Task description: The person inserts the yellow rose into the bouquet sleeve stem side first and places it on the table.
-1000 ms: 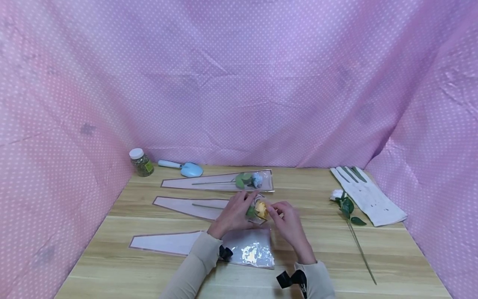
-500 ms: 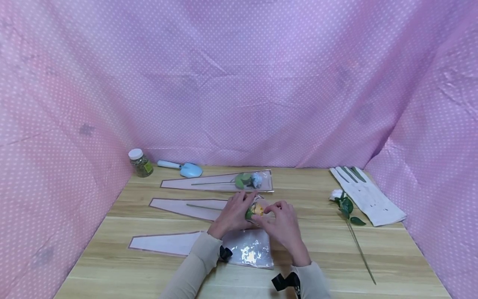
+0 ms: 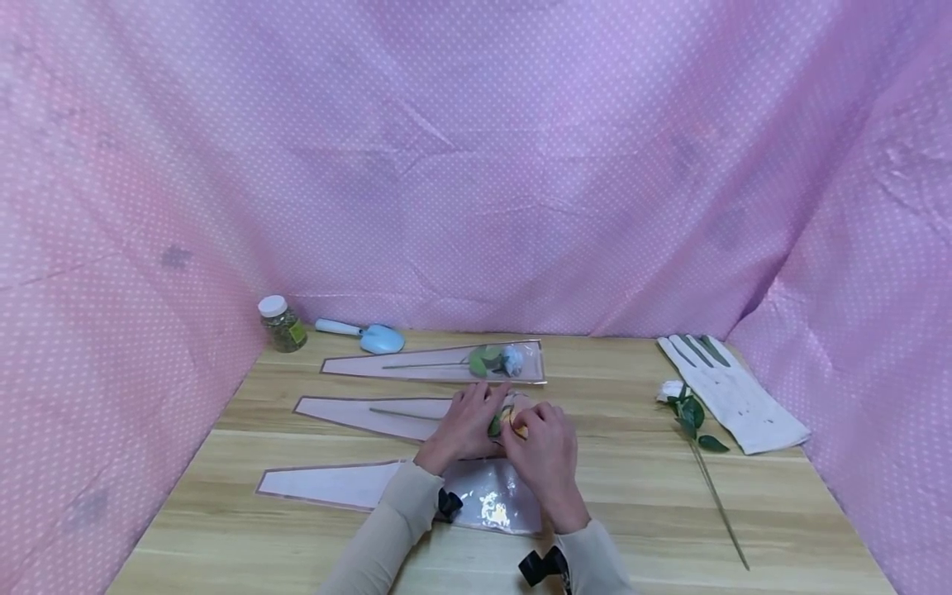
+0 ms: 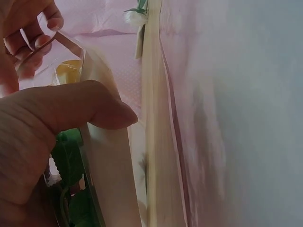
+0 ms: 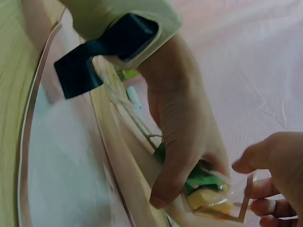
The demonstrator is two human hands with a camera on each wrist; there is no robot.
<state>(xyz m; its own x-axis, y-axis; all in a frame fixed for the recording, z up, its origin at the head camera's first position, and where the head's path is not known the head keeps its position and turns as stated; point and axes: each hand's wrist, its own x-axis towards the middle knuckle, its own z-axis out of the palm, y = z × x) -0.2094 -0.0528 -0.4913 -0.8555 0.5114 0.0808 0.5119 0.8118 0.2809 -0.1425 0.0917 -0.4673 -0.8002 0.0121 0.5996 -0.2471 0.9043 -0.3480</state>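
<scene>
A yellow rose (image 5: 208, 199) with green leaves lies inside a tapered clear flower sleeve (image 3: 335, 409) with a brown border, its stem running left toward the narrow end. My left hand (image 3: 467, 423) grips the sleeve across its wide part, thumb (image 4: 111, 111) along the near side and fingers on the far side, covering part of the leaves. At the wide mouth, just right of the bloom, my right hand (image 3: 546, 453) pinches the brown-edged rim. In the left wrist view the fingertips of that hand meet the raised corner of the rim.
A second sleeve (image 3: 320, 483) lies nearer, partly under both forearms. Behind is a sleeve (image 3: 431, 366) holding a blue rose (image 3: 511, 360). A jar (image 3: 284, 328) and blue trowel (image 3: 381, 339) stand back left; a white rose (image 3: 687, 413) and glove (image 3: 732, 397) lie right.
The right hand has moved left from the yellow bloom to the sleeve's mouth. Sleeve and stem have shifted slightly left, and the bloom sits deeper inside. The left hand stays nearly still.
</scene>
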